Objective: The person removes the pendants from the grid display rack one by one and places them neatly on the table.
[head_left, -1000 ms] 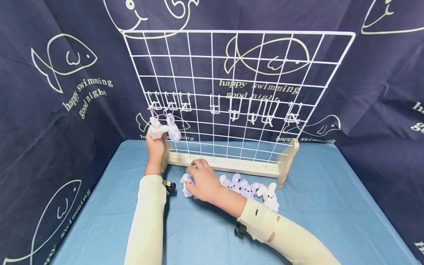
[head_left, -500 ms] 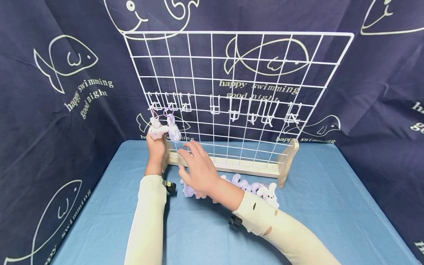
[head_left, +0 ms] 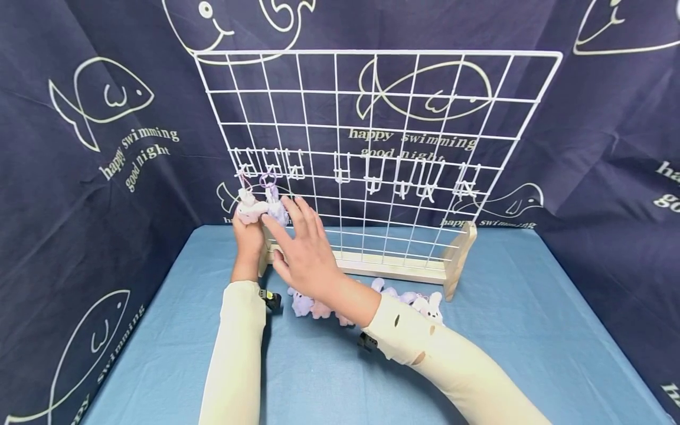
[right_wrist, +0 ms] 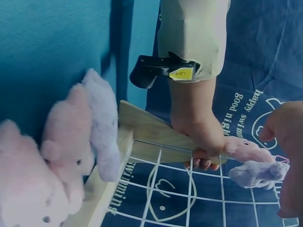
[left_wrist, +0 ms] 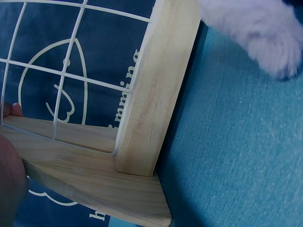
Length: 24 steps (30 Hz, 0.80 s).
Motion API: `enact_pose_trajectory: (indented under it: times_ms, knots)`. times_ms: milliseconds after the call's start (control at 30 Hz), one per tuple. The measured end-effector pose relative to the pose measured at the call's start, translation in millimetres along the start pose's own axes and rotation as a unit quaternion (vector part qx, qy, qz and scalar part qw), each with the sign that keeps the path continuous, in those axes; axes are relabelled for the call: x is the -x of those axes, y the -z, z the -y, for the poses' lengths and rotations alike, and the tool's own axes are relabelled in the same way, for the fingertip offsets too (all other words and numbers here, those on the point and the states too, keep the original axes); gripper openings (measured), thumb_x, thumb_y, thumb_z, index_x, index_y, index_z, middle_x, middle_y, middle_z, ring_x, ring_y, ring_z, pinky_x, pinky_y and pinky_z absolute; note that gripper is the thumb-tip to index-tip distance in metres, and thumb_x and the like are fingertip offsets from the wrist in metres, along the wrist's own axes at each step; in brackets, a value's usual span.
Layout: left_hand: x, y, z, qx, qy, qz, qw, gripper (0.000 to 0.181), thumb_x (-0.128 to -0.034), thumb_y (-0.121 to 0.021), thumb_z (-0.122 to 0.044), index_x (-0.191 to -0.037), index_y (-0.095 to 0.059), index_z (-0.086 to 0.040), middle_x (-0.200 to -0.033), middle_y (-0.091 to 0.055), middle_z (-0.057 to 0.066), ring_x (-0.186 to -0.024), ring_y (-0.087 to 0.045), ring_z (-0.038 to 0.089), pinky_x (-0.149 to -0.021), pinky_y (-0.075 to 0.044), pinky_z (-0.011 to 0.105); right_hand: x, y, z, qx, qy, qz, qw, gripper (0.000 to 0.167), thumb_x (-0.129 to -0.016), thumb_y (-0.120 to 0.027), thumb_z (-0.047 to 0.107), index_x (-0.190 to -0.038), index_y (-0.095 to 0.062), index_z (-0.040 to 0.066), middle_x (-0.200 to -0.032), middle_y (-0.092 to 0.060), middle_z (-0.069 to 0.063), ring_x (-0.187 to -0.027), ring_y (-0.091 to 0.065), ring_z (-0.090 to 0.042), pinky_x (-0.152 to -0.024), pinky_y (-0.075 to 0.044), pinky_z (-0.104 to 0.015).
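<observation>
My left hand point(head_left: 247, 236) grips the side of the white wire grid rack point(head_left: 377, 124); in the right wrist view its fingers point(right_wrist: 204, 163) curl round the frame wire. Just in front of that hand hangs a pink plush bunny point(head_left: 252, 211) on a hook. Beside it hangs a purple plush bunny point(head_left: 276, 211) by a purple loop. With fingers spread and extended, my right hand point(head_left: 308, 260) is at the purple bunny, partly covering it in the head view; whether they touch I cannot tell.
Several plush toys lie in a row before the rack, among them a purple one point(head_left: 301, 304) and a white one point(head_left: 432, 307). More white hooks point(head_left: 374, 184) line the grid. The wooden base point(head_left: 393, 268) stands on blue cloth point(head_left: 319, 378).
My right hand has moved up and left from the plush toys on the cloth to the hanging purple bunny, uncovering pink toys in the row. The left hand stays at the rack.
</observation>
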<state>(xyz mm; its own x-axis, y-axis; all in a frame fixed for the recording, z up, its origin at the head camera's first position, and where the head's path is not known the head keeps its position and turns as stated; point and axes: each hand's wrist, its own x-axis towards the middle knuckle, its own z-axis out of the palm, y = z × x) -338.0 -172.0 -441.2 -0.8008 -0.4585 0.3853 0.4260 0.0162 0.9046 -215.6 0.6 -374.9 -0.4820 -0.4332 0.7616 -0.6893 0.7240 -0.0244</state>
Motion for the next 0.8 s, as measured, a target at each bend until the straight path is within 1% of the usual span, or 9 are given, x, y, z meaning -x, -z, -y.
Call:
enact_pose_trajectory:
  times_ms: [33, 200, 233, 300, 433, 533, 633, 733, 800]
  knots:
    - [0.1, 0.6, -0.1, -0.009, -0.002, -0.001, 1.0000, 0.032, -0.0968, -0.062, -0.002, -0.126, -0.063, 0.012, -0.085, -0.059, -0.018, -0.081, -0.054, 0.001, -0.082, -0.045, 0.018, -2.2, -1, 0, 0.004, 0.000, 0.001, 1.0000, 0.063, -0.089, -0.070, 0.019, -0.150, -0.054, 0.018, -0.165, -0.030, -0.022, -0.156, -0.029, -0.043, -0.125, -0.035, -0.056]
    - [1.3, 1.2, -2.2, 0.000, 0.007, 0.000, 1.0000, 0.034, -0.0980, -0.064, -0.007, -0.128, -0.064, 0.009, -0.086, -0.061, -0.019, -0.089, -0.056, 0.003, -0.088, -0.045, 0.020, -11.6, -4, 0, 0.017, 0.001, 0.013, 0.9998, 0.063, -0.090, -0.068, 0.021, -0.152, -0.053, 0.018, -0.169, -0.024, -0.022, -0.158, -0.025, -0.045, -0.129, -0.028, -0.056]
    - [1.4, 1.3, -2.6, 0.005, 0.008, 0.002, 1.0000, 0.035, -0.0978, -0.065, -0.007, -0.128, -0.063, 0.010, -0.086, -0.061, -0.018, -0.089, -0.056, 0.004, -0.089, -0.045, 0.021, -13.0, -5, 0, 0.018, 0.000, 0.015, 0.9997, 0.063, -0.090, -0.068, 0.021, -0.152, -0.053, 0.018, -0.169, -0.024, -0.022, -0.159, -0.024, -0.046, -0.129, -0.028, -0.057]
    - [1.4, 1.5, -3.0, 0.000, 0.008, -0.001, 1.0000, 0.036, -0.0994, -0.065, -0.010, -0.131, -0.065, 0.008, -0.090, -0.063, -0.020, -0.094, -0.057, 0.002, -0.092, -0.045, 0.020, -15.3, -7, 0, 0.021, -0.001, 0.020, 0.9996, 0.065, -0.091, -0.068, 0.022, -0.153, -0.051, 0.018, -0.170, -0.023, -0.021, -0.159, -0.023, -0.046, -0.128, -0.029, -0.058]
    - [2.3, 2.2, -3.0, -0.006, 0.007, -0.002, 1.0000, 0.038, -0.1019, -0.064, -0.015, -0.134, -0.065, 0.005, -0.096, -0.064, -0.019, -0.097, -0.059, 0.003, -0.095, -0.045, 0.020, -18.2, -10, 0, 0.026, -0.005, 0.037, 0.9990, 0.070, -0.091, -0.067, 0.023, -0.158, -0.047, 0.019, -0.172, -0.020, -0.020, -0.160, -0.020, -0.046, -0.127, -0.031, -0.060]
    - [2.5, 0.5, -2.5, 0.007, 0.004, 0.000, 1.0000, 0.041, -0.1031, -0.064, -0.018, -0.135, -0.063, 0.008, -0.097, -0.066, -0.017, -0.098, -0.060, 0.004, -0.094, -0.046, 0.020, -19.4, -12, 0, 0.032, -0.010, 0.049, 0.9982, 0.071, -0.092, -0.066, 0.023, -0.160, -0.044, 0.020, -0.173, -0.020, -0.020, -0.161, -0.020, -0.047, -0.127, -0.030, -0.059]
    - [1.9, -1.1, -2.0, 0.034, -0.001, 0.001, 0.9994, 0.041, -0.1034, -0.064, -0.016, -0.133, -0.061, 0.012, -0.097, -0.067, -0.015, -0.097, -0.061, 0.006, -0.094, -0.047, 0.021, -20.7, -15, -1, 0.037, -0.013, 0.059, 0.9975, 0.071, -0.093, -0.065, 0.023, -0.161, -0.043, 0.021, -0.173, -0.020, -0.020, -0.161, -0.019, -0.046, -0.128, -0.029, -0.059]
    - [2.9, -1.6, -2.3, 0.043, 0.003, -0.002, 0.9991, 0.040, -0.1034, -0.063, -0.014, -0.134, -0.061, 0.012, -0.098, -0.067, -0.014, -0.097, -0.061, 0.006, -0.094, -0.048, 0.021, -21.9, -19, -1, 0.036, -0.015, 0.077, 0.9963, 0.071, -0.095, -0.064, 0.024, -0.162, -0.041, 0.020, -0.174, -0.018, -0.021, -0.162, -0.017, -0.045, -0.129, -0.028, -0.058]
    - [4.4, -1.5, -2.9, 0.039, 0.011, -0.005, 0.9992, 0.040, -0.1031, -0.064, -0.015, -0.134, -0.062, 0.010, -0.101, -0.067, -0.012, -0.098, -0.061, 0.006, -0.094, -0.047, 0.021, -22.2, -21, -1, 0.030, -0.018, 0.089, 0.9954, 0.070, -0.095, -0.064, 0.024, -0.162, -0.042, 0.020, -0.174, -0.016, -0.022, -0.163, -0.016, -0.045, -0.129, -0.028, -0.057]
